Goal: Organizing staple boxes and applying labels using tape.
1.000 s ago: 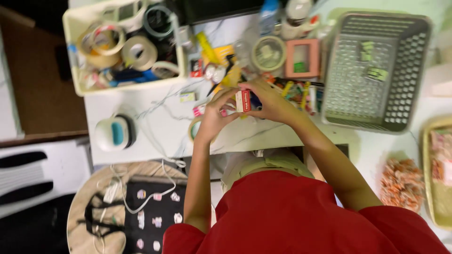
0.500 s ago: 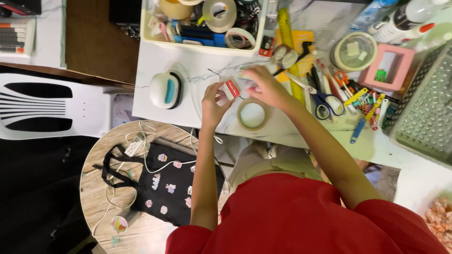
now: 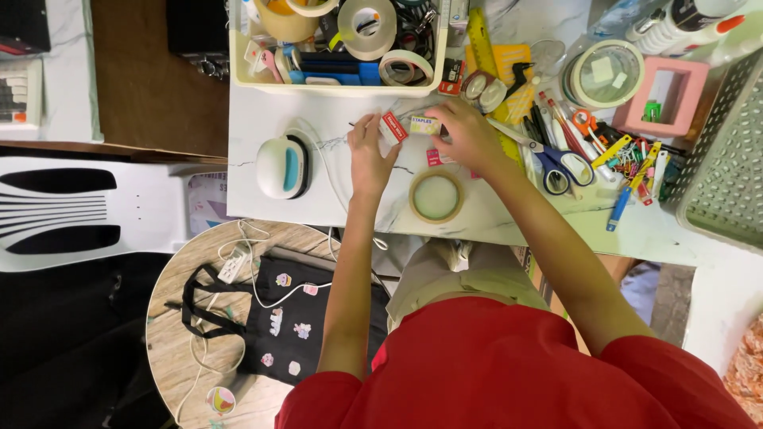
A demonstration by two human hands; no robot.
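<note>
My left hand point(image 3: 370, 151) rests on the white marbled desk point(image 3: 262, 131) and pinches a small red-and-white staple box point(image 3: 393, 127) between its fingertips. My right hand point(image 3: 469, 137) holds a small pale staple box point(image 3: 424, 125) right beside the red one; the two boxes almost touch. A pink packet point(image 3: 435, 157) lies partly under my right hand. A roll of clear tape point(image 3: 436, 196) lies flat on the desk just below both hands.
A cream bin point(image 3: 334, 83) with several tape rolls stands behind the hands. A white and teal mini heat press point(image 3: 284, 166) sits left. Blue scissors point(image 3: 559, 164), pens and clips lie right, near a pink box point(image 3: 664, 94) and a green basket point(image 3: 727, 167). Below, a black tote bag point(image 3: 278, 318) on a round table.
The view has shifted so the desk sits higher and farther right. Both hands have come down from mid-air to the desk surface, still holding the small boxes.
</note>
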